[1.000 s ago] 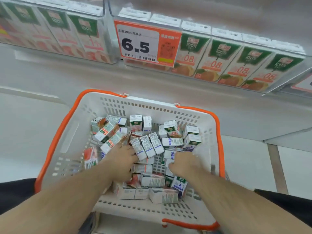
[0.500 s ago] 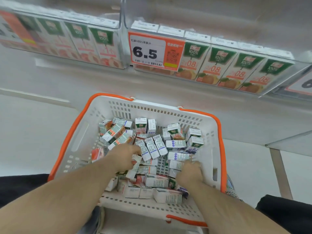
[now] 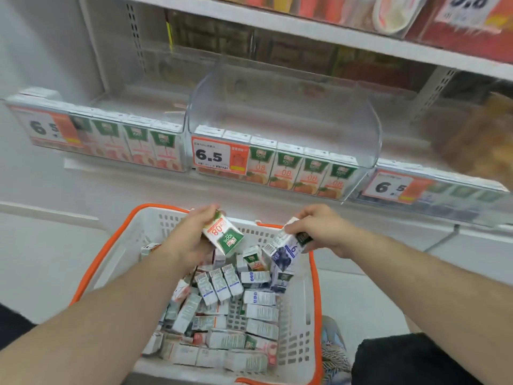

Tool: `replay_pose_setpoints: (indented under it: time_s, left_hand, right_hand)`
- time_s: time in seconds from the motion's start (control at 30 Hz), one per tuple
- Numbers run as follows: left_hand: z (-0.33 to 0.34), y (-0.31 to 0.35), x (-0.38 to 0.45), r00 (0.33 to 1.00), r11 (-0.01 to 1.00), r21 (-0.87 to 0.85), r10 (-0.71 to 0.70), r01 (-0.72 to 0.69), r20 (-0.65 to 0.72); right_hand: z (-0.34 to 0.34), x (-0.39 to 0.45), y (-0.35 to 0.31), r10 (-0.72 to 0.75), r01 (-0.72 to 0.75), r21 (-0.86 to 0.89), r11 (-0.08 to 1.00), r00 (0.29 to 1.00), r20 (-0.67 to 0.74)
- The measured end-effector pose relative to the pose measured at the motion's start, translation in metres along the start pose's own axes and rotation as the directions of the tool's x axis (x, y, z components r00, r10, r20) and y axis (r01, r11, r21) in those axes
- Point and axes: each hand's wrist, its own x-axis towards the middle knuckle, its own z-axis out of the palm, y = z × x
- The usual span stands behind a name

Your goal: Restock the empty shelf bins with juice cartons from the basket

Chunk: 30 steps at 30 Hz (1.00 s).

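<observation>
An orange-labelled juice carton (image 3: 223, 234) is gripped in the left hand (image 3: 191, 240), fingers curled round it, and is held above the far end of the basket (image 3: 311, 315). A purple-labelled carton (image 3: 287, 247) is pinched at its top by the right hand (image 3: 323, 232), just beside the basket's far right corner. Both cartons are raised clear of the heap, so a pick appears complete and the carry to the shelf is not yet made.

Below them a large pile of loose cartons (image 3: 236, 309) is seen in the basket, lying at all angles; by this showing most of the stock is left to be moved.

Above and beyond the basket, the clear middle bin (image 3: 283, 112) holds only a front row of orange cartons (image 3: 302, 173) behind its price tag (image 3: 212, 155); the space behind that row looks unfilled. The left bin (image 3: 111, 140) likewise shows a single front row, and the right bin (image 3: 438, 187) is too blurred for its contents to be judged. The task is therefore judged to be at an early to middle stage, with much of the bin space open.
</observation>
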Motion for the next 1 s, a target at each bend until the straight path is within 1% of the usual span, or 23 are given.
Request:
replay_pose_setpoints:
  time_s: [0.07,0.1,0.17,0.2,0.23,0.27,0.3,0.33,0.37,0.4,0.47,0.53,0.6,0.63,0.67,0.73,0.83,0.9,1.0]
  left_hand:
    - [0.015,0.007,-0.01,1.0,0.991,-0.131,-0.014,0.013,-0.007]
    - [0.021,0.01,-0.013,1.0,0.986,-0.162,-0.026,0.025,-0.008]
    - [0.03,0.014,-0.021,0.998,0.987,-0.15,-0.058,0.057,-0.004]
    - [0.034,0.015,-0.023,0.996,0.988,-0.128,-0.085,0.084,-0.006]
    - [0.039,0.016,-0.026,0.993,0.99,-0.086,-0.114,0.113,-0.005]
    - [0.041,0.016,-0.027,0.991,0.991,-0.016,-0.134,0.134,-0.006]
    - [0.044,0.017,-0.03,0.992,0.988,0.084,-0.129,0.13,-0.011]
    - [0.045,0.017,-0.03,0.996,0.972,0.219,-0.086,0.088,-0.017]
    - [0.046,0.018,-0.029,1.0,0.931,0.365,-0.007,0.011,-0.014]
    - [0.047,0.019,-0.028,0.997,0.864,0.498,0.083,-0.078,0.013]
    - [0.053,0.02,-0.031,0.98,0.73,0.655,0.174,-0.193,0.095]
    - [0.062,0.021,-0.034,0.955,0.583,0.757,0.206,-0.294,0.212]
    - [0.073,0.019,-0.037,0.915,0.339,0.852,0.206,-0.398,0.346]
    - [0.08,0.018,-0.038,0.892,0.23,0.865,0.196,-0.446,0.407]
    - [0.089,0.018,-0.04,0.872,0.166,0.861,0.189,-0.482,0.452]
    - [0.109,0.015,-0.045,0.825,0.126,0.822,0.212,-0.555,0.525]
    - [0.143,0.008,-0.044,0.766,0.085,0.788,0.316,-0.61,0.56]
    - [0.165,0.002,-0.041,0.726,0.027,0.769,0.35,-0.639,0.592]
    - [0.197,-0.01,-0.04,0.673,-0.004,0.724,0.366,-0.69,0.643]
  right_hand:
    - [-0.012,-0.009,-0.01,-0.057,0.056,0.046,0.997,0.998,0.016]
    - [-0.016,-0.013,-0.013,-0.091,0.09,0.068,0.994,0.996,0.017]
    - [-0.019,-0.019,-0.019,-0.157,0.154,0.106,0.982,0.987,0.017]
    - [-0.018,-0.021,-0.023,-0.19,0.187,0.113,0.976,0.982,0.011]
    - [-0.017,-0.022,-0.027,-0.233,0.233,0.078,0.969,0.973,-0.009]
    - [-0.016,-0.022,-0.031,-0.289,0.289,-0.003,0.957,0.957,-0.041]
    - [-0.015,-0.024,-0.035,-0.354,0.347,-0.102,0.932,0.933,-0.069]
    - [-0.014,-0.026,-0.038,-0.418,0.399,-0.177,0.9,0.904,-0.087]
    - [-0.013,-0.028,-0.041,-0.471,0.443,-0.214,0.87,0.877,-0.099]
    - [-0.012,-0.03,-0.042,-0.511,0.479,-0.229,0.848,0.853,-0.108]
    - [-0.014,-0.034,-0.041,-0.574,0.527,-0.28,0.803,0.81,-0.123]
    - [-0.016,-0.034,-0.039,-0.628,0.562,-0.328,0.759,0.764,-0.145]
    - [-0.021,-0.037,-0.037,-0.647,0.585,-0.293,0.756,0.736,-0.2]
    - [-0.024,-0.038,-0.036,-0.646,0.594,-0.257,0.762,0.729,-0.229]
    - [-0.028,-0.04,-0.035,-0.646,0.603,-0.23,0.763,0.721,-0.252]
    - [-0.037,-0.043,-0.031,-0.648,0.618,-0.199,0.76,0.7,-0.302]
    - [-0.056,-0.046,-0.021,-0.622,0.608,-0.181,0.773,0.673,-0.401]
    - [-0.072,-0.047,-0.013,-0.582,0.58,-0.165,0.797,0.667,-0.465]
    - [-0.1,-0.052,0.0,-0.492,0.537,-0.093,0.838,0.671,-0.555]
